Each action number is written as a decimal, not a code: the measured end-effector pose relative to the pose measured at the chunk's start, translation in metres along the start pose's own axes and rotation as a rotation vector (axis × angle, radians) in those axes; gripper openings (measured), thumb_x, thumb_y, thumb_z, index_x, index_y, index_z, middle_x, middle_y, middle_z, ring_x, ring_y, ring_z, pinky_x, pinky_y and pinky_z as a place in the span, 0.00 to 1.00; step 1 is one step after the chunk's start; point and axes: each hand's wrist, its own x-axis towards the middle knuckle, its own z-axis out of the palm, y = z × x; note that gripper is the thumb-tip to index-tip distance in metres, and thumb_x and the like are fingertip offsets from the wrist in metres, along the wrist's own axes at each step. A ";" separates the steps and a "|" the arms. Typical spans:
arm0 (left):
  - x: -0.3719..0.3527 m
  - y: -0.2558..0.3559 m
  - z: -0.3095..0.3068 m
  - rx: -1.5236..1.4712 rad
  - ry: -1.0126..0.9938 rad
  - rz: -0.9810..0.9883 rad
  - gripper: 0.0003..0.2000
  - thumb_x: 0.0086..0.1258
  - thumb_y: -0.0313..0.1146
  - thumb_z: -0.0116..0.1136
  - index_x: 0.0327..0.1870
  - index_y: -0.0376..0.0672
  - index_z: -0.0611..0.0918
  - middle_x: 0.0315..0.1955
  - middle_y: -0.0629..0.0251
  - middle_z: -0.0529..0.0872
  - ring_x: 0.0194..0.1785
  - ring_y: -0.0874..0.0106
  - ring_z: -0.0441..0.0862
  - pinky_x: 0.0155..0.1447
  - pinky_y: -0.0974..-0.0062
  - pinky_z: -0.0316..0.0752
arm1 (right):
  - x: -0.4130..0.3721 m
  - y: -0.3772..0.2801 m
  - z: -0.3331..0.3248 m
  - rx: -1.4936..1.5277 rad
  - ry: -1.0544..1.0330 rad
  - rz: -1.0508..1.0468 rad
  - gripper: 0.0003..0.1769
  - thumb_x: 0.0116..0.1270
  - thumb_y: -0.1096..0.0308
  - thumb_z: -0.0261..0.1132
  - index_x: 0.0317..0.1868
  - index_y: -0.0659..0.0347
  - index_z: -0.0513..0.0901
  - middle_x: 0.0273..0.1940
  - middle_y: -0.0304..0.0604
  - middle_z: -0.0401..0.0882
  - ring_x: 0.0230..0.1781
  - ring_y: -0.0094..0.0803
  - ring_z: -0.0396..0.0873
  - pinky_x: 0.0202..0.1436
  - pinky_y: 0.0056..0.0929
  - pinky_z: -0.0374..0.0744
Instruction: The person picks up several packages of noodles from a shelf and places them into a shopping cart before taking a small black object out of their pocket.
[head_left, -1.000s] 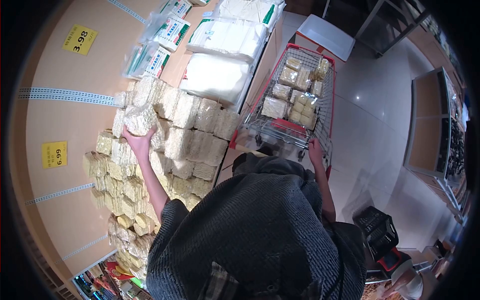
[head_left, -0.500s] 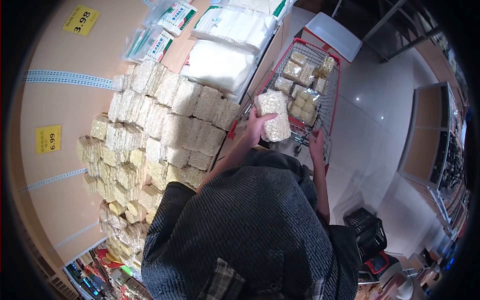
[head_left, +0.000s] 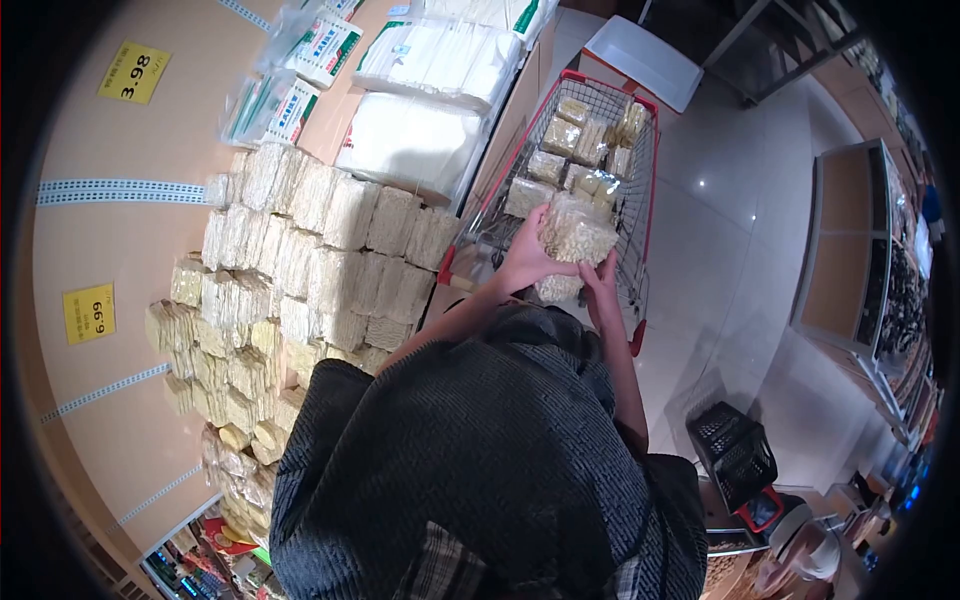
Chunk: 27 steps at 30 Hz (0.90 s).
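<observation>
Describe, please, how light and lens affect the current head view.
Head view: fisheye curves the shelf and blackens the corners; bright glare spots on the floor; shadow across the pale blocks and lower white pack; glints on wrappers in the cart; distant lower-right detail is too small to read.

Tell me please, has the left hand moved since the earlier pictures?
Yes. Judged against the stacked packs, the left hand has moved to the right, away from them; it now holds one pale pack near the shopping cart.
</observation>
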 end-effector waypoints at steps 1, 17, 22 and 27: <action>0.003 -0.007 -0.003 -0.289 -0.080 -0.036 0.56 0.54 0.34 0.86 0.83 0.37 0.59 0.73 0.50 0.74 0.76 0.55 0.76 0.80 0.58 0.68 | -0.002 -0.005 0.002 0.040 -0.009 0.025 0.48 0.79 0.68 0.69 0.88 0.54 0.47 0.84 0.50 0.58 0.84 0.42 0.60 0.85 0.43 0.61; -0.002 -0.103 -0.082 0.783 0.205 0.003 0.27 0.78 0.42 0.63 0.72 0.38 0.75 0.73 0.54 0.77 0.80 0.55 0.70 0.83 0.51 0.59 | 0.148 -0.041 -0.009 0.314 0.026 0.405 0.40 0.72 0.67 0.75 0.79 0.57 0.67 0.69 0.44 0.78 0.70 0.36 0.78 0.73 0.43 0.78; -0.037 -0.113 -0.082 1.039 0.238 0.008 0.25 0.72 0.40 0.67 0.66 0.39 0.79 0.70 0.56 0.80 0.77 0.56 0.73 0.81 0.48 0.62 | 0.305 -0.010 -0.054 0.045 0.401 0.423 0.55 0.60 0.51 0.84 0.80 0.60 0.63 0.71 0.51 0.73 0.71 0.45 0.75 0.74 0.49 0.76; -0.030 -0.123 -0.083 0.971 0.275 -0.063 0.20 0.64 0.32 0.68 0.58 0.40 0.83 0.69 0.57 0.82 0.74 0.57 0.76 0.82 0.48 0.62 | 0.463 0.090 -0.131 -0.462 0.670 0.216 0.73 0.49 0.42 0.88 0.84 0.64 0.53 0.77 0.63 0.63 0.75 0.60 0.69 0.77 0.56 0.73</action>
